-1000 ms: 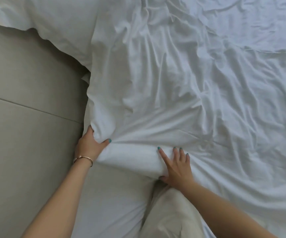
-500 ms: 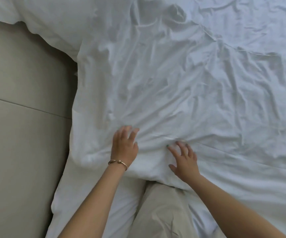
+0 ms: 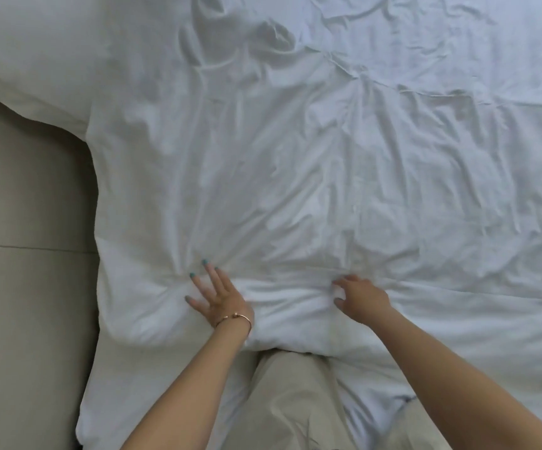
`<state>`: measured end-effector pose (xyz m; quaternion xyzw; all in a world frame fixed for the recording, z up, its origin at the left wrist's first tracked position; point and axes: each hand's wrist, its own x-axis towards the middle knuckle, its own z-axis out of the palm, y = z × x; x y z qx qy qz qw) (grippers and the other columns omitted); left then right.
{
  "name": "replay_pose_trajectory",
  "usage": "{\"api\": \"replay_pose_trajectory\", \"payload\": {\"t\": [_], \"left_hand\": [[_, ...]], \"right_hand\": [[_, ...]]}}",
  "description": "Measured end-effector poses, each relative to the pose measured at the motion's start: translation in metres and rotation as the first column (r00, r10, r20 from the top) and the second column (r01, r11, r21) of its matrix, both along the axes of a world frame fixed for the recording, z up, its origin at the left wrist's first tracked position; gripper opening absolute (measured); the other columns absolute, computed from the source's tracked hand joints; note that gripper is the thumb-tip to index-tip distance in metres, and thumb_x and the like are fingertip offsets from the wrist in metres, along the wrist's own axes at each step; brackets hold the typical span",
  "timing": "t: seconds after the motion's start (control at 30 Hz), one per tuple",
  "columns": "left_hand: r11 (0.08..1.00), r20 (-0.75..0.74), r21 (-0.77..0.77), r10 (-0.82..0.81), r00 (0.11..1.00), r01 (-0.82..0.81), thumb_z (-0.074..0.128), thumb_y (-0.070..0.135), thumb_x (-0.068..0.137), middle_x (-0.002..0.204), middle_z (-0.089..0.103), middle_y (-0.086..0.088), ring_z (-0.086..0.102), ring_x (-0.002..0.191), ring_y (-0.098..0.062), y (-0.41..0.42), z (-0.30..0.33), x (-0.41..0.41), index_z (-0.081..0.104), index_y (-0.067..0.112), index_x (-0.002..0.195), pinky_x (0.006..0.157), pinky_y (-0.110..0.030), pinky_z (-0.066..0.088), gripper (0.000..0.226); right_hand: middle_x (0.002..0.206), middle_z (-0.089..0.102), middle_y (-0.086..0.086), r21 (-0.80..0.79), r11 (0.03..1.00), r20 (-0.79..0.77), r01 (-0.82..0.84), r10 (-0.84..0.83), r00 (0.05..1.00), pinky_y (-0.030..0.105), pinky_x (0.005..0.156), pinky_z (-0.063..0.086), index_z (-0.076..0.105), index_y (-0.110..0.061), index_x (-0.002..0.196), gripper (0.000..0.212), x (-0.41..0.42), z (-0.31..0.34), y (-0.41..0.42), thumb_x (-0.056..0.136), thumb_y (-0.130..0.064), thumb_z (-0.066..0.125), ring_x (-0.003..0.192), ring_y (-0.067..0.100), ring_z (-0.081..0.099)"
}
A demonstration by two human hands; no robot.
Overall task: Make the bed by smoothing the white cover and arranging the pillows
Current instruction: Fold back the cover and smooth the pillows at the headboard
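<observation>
A wrinkled white cover (image 3: 311, 177) fills most of the head view, its near edge bunched into a thick fold in front of me. My left hand (image 3: 219, 295), with a thin bracelet at the wrist, lies flat on that fold with fingers spread. My right hand (image 3: 359, 295) has its fingers curled, pinching a ridge of the cover's fabric between thumb and fingers. A white pillow (image 3: 32, 50) lies at the upper left, partly under the cover's edge.
A beige padded headboard (image 3: 26, 271) runs down the left side beside the bed. My beige-trousered leg (image 3: 289, 401) presses against the near bed edge between my arms.
My left hand let go of the cover's corner, moved right and now lies flat on the fold. My right hand's fingers curled and pinched the fabric. The cover spread out leftward.
</observation>
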<state>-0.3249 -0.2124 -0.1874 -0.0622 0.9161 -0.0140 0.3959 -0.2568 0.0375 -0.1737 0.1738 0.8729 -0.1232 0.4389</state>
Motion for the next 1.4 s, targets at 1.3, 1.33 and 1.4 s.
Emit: {"api": "replay_pose_trajectory", "payload": {"t": [1.3, 1.33, 1.4], "left_hand": [[0.873, 0.185, 0.347, -0.421, 0.888, 0.342, 0.049, 0.038, 0.093, 0.153, 0.03, -0.006, 0.033, 0.139, -0.025, 0.415, 0.071, 0.289, 0.032, 0.017, 0.148, 0.111, -0.033, 0.031, 0.061], [0.869, 0.178, 0.354, -0.425, 0.887, 0.346, 0.048, 0.04, 0.093, 0.152, 0.034, -0.005, 0.036, 0.136, -0.025, 0.428, 0.073, 0.287, 0.034, 0.019, 0.147, 0.109, -0.034, 0.034, 0.059], [0.856, 0.163, 0.36, -0.449, 0.878, 0.371, 0.044, 0.043, 0.092, 0.146, 0.043, -0.004, 0.044, 0.129, -0.024, 0.448, 0.07, 0.281, 0.041, 0.023, 0.143, 0.103, -0.035, 0.04, 0.055]], "right_hand": [[0.162, 0.014, 0.003, -0.262, 0.852, -0.054, 0.453, -0.481, 0.875, 0.038, 0.118, 0.022, 0.015, -0.019, 0.155, 0.07, 0.36, 0.054, 0.318, 0.097, -0.036, 0.05, 0.147, 0.023, 0.018], [0.16, 0.02, 0.006, -0.264, 0.839, -0.05, 0.476, -0.504, 0.862, 0.038, 0.117, 0.026, 0.018, -0.016, 0.154, 0.068, 0.357, 0.055, 0.325, 0.097, -0.035, 0.05, 0.145, 0.025, 0.023], [0.155, 0.03, 0.008, -0.264, 0.804, -0.025, 0.532, -0.557, 0.83, 0.036, 0.109, 0.034, 0.023, -0.013, 0.152, 0.064, 0.347, 0.056, 0.336, 0.097, -0.033, 0.049, 0.139, 0.028, 0.035]]}}
